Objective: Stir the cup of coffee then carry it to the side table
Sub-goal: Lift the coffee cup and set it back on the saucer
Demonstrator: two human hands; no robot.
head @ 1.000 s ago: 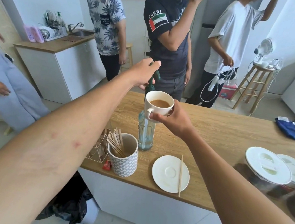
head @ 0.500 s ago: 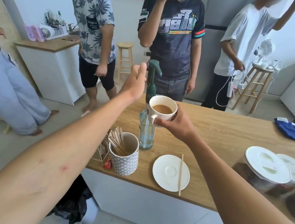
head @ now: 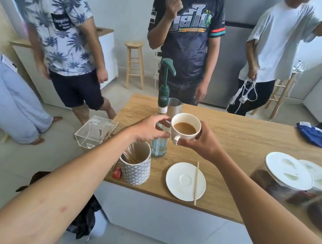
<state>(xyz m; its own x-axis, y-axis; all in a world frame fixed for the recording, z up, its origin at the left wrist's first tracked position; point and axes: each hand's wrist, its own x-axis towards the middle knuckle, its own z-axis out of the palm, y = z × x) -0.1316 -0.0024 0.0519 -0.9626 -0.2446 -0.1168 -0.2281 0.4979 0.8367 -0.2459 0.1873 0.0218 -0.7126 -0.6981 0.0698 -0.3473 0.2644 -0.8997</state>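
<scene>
My right hand [head: 201,144] holds a white cup of milky coffee [head: 185,128] in the air above the wooden counter [head: 241,154], gripping it from below and behind, handle toward me. My left hand [head: 150,128] is just left of the cup, fingers curled and fingertips close to its rim; I cannot tell whether they touch it. A white saucer [head: 182,181] lies on the counter near the front edge, with a wooden stir stick [head: 196,183] resting across its right side.
A pump bottle [head: 163,94] and a steel jug [head: 175,105] stand behind the cup. A patterned holder of sticks [head: 135,168], a clear box [head: 95,133], lidded jars [head: 287,177] and a blue cloth [head: 316,136] are around. Three people stand beyond the counter; wooden stools stand further back.
My left hand dropped from high near the pump bottle's top down to the cup's left rim. The cup stayed raised in my right hand. The people beyond shifted.
</scene>
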